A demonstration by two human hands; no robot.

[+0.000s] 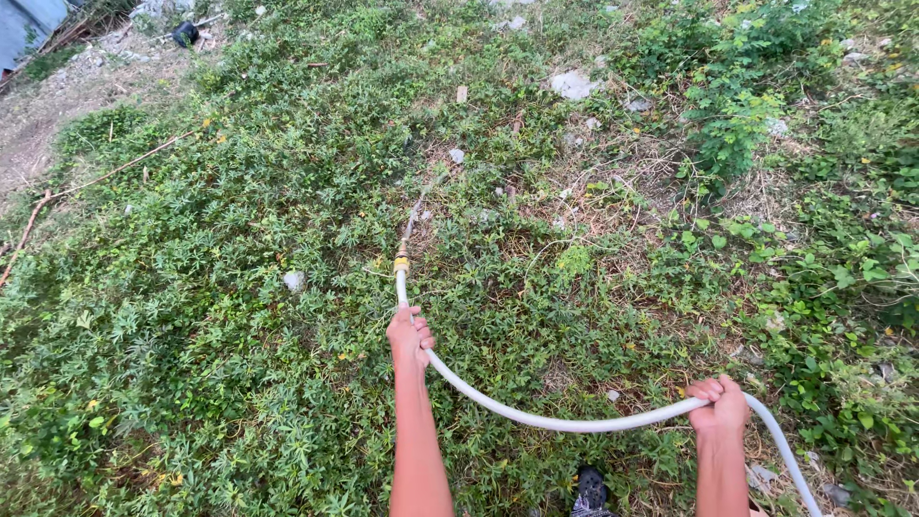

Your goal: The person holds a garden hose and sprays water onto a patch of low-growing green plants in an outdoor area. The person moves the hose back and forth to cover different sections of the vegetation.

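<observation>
Left hand [410,337], centre of frame: fingers clenched around the pale white flexible garden hose [565,418], just behind its yellow nozzle fitting [401,262]. Right hand [720,403], lower right: fingers wrapped around the same hose. Hose sags in a curve between both hands, then exits bottom right. Thin water jet [414,218] leaves nozzle over low green ground-cover plants [191,287]. Pale stone [572,84] upper centre.
</observation>
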